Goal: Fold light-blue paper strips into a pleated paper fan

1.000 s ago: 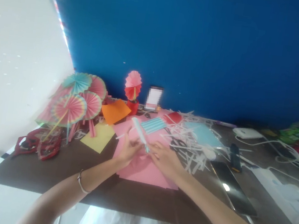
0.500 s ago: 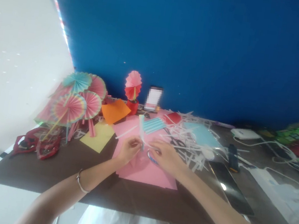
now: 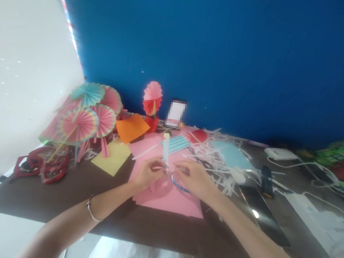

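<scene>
My left hand [image 3: 149,173] is closed in a pinch at the lower end of a narrow pale strip [image 3: 166,147] that stands up with a yellowish tip; it looks like folded paper. Just to the right, my right hand [image 3: 193,178] is curled, with a blue-edged ring [image 3: 180,185] at its fingers. Whether that ring is a tape roll or a scissors handle I cannot tell. Both hands are over a stack of pink paper sheets [image 3: 168,203], fingertips close together. Behind them lies a pleated light-blue paper [image 3: 175,145].
Pleated paper fans [image 3: 79,123] stand at the left, beside red-framed packets [image 3: 42,164]. Orange paper [image 3: 132,127] and yellow paper [image 3: 112,157] lie nearby. White paper strips [image 3: 211,147] are heaped behind my right hand. A dark phone [image 3: 264,214] and cables lie at the right.
The pale strip has turned more upright in my left hand. My right hand has moved slightly right, and more of the blue-edged ring shows.
</scene>
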{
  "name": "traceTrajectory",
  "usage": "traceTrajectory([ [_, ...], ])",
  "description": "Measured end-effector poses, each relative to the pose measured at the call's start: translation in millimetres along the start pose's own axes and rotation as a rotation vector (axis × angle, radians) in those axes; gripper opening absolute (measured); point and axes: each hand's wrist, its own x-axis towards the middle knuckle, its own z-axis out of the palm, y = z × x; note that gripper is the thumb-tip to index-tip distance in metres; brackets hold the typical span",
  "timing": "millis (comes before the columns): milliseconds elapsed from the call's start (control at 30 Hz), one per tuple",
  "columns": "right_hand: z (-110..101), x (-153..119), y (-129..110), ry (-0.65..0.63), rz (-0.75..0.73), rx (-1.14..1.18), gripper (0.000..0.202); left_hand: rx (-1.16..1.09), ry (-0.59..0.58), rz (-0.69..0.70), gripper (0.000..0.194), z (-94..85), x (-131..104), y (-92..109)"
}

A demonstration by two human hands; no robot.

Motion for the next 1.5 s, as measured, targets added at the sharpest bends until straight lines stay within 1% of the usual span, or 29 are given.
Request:
traceTrajectory([
  [33,0.1,0.4,0.2,0.000,0.014,-0.001,0.028,0.002,-0.008,0.009,0.010,-0.5,0.1,-0.9],
  [167,-0.4,1.3,-0.5,0.003,0.054,0.023,0.029,0.026,-0.032,-0.024,0.020,-1.4,-0.2,-2.5],
  [200,-0.9,1.5,-1.0,0.009,0.057,0.032,0.029,0.037,-0.037,-0.038,0.019,-1.2,-0.6,-2.1],
  [267,-2.1,1.7,-2.1,0.015,0.054,0.041,0.028,0.051,-0.059,-0.062,0.008,-0.3,-1.4,-0.2],
  [300,-2.7,1.8,-2.6,0.014,0.046,0.043,0.028,0.050,-0.073,-0.071,0.007,0.4,-1.9,1.1],
  [367,-3.5,2.0,-3.3,0.005,0.027,0.042,0.028,0.038,-0.100,-0.075,0.021,1.8,-2.7,3.6],
  [433,-3.6,2.0,-3.4,0.000,0.023,0.037,0.028,0.028,-0.094,-0.063,0.026,2.8,-3.0,4.9],
  [567,-3.5,1.4,-3.5,0.000,0.041,0.031,0.026,-0.003,-0.057,-0.032,0.018,3.0,-2.4,2.0],
  [700,-6.2,0.7,-7.5,-0.020,0.015,0.053,0.027,-0.110,-0.095,-0.021,0.020,2.3,-2.1,-2.8],
  [767,-6.9,0.2,-10.0,-0.046,0.010,0.059,0.027,-0.088,-0.096,-0.034,0.024,2.0,-2.0,-3.5],
  [867,-4.6,-0.8,-11.5,-0.065,0.022,0.048,0.026,-0.006,-0.096,-0.051,0.038,1.6,-1.3,-2.6],
  [1000,-0.5,-1.7,-11.5,-0.084,0.036,0.006,0.024,0.034,-0.120,-0.050,0.041,1.9,-0.4,-1.2],
  [1100,-3.2,-0.5,-13.8,-0.118,0.045,-0.047,0.025,-0.004,-0.105,-0.065,0.037,2.4,-1.2,-1.4],
  [1167,-7.2,1.3,-15.4,-0.129,0.047,-0.089,0.024,-0.015,-0.108,-0.058,0.025,2.2,-2.2,-1.2],
  [1267,-12.4,4.3,-15.0,-0.106,0.041,-0.145,0.024,0.054,-0.118,-0.043,0.013,1.0,-3.2,-0.1],
  [1367,-14.7,6.5,-12.0,-0.069,0.046,-0.183,0.025,0.138,-0.111,-0.056,0.013,0.1,-3.0,0.5],
  [1500,-17.2,8.6,-10.8,-0.052,0.051,-0.198,0.026,0.155,-0.098,-0.071,0.020,0.5,-2.1,-2.7],
])
